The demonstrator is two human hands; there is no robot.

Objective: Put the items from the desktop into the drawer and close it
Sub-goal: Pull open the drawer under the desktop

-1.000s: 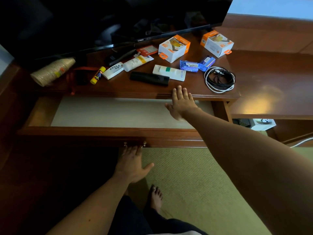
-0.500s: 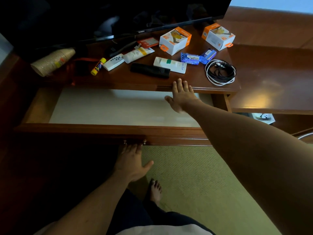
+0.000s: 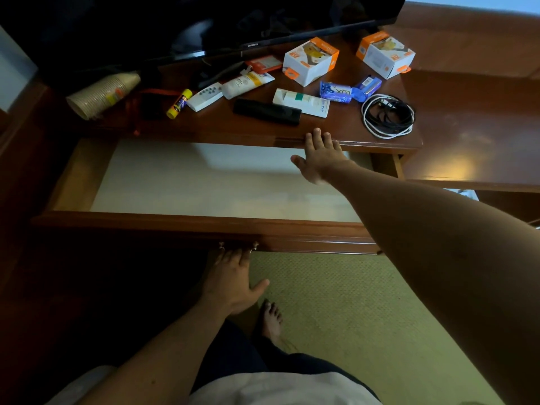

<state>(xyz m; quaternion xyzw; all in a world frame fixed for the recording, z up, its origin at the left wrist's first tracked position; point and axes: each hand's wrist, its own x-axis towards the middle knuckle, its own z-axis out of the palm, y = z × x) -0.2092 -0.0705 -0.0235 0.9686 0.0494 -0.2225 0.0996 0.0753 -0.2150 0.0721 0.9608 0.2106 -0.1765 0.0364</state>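
Change: your right hand (image 3: 320, 157) has crept forward since a second ago; its fingertips now lie on the desk (image 3: 321, 133) edge, where before they stopped just short of it.
Right hand: fingers (image 3: 317, 135) spread flat, palm down, holding nothing, reaching over the open drawer (image 3: 204, 182).
Left hand: your left hand (image 3: 233, 280) stays under the drawer front, fingers curled up by the two small brass knobs (image 3: 238, 246), thumb out; you cannot tell whether they grip anything.
Drawer: pulled wide open, pale liner bare, nothing in it yet.
Items: all still on the desk — a black remote (image 3: 267, 111) just beyond your right fingertips, a white tube (image 3: 301, 102) behind it, a second tube (image 3: 247, 83), a white remote (image 3: 204, 96), a yellow glue stick (image 3: 178, 103), a blue packet (image 3: 336, 92), coiled cables (image 3: 388, 115), two orange-and-white boxes (image 3: 311, 61), and a stack of paper cups (image 3: 102, 93) lying on its side at the left.
Surface: dark glossy wood, a lamp glare on the lower desk section at right.
Room: dim; a television (image 3: 204, 21) stands at the back, green carpet (image 3: 336, 302) below, your bare foot (image 3: 271, 320) on it.
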